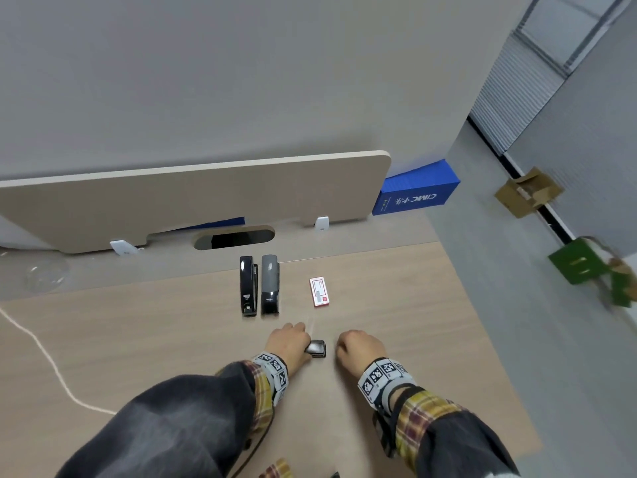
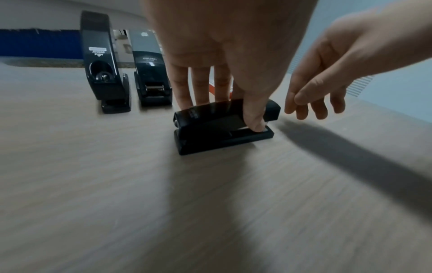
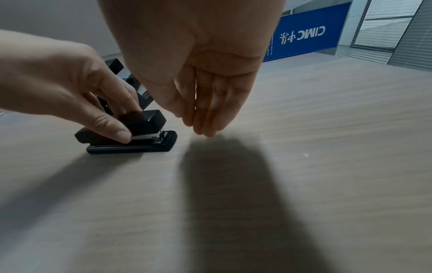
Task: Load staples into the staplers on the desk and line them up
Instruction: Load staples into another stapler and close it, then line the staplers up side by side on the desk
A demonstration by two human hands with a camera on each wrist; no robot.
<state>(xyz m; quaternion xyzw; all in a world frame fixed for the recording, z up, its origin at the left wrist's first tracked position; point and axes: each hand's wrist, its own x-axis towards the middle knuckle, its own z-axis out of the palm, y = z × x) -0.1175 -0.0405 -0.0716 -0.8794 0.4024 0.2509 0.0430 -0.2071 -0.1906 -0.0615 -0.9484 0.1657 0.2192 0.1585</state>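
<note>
**Mia:** What is the biggest thing there?

**Ben:** The wooden table. At its far edge stands a tan board, and a blue box sits past the board's right end.

**Mia:** And on the table?

**Ben:** Two long staplers stand side by side, far from the person. The shiny black stapler is on the left. The grey stapler is just beside it on the right. They are lined up, both pointing the same way.

**Mia:** What is the little white and red thing?

**Ben:** That is the staple box. It lies to the right of the two long staplers, a bit apart from them.

**Mia:** Where is the last one?

**Ben:** The small stapler sits flat on the table, nearer than the others, between the two hands.

**Mia:** Who holds it?

**Ben:** The left hand does. Its thumb is on the near side and its fingers reach down the far side, so it pinches the small stapler.

**Mia:** And the other hand?

**Ben:** The right hand hangs just beside the small stapler, on its right, not touching it. Its fingers are loose, point down and hold nothing.
</note>
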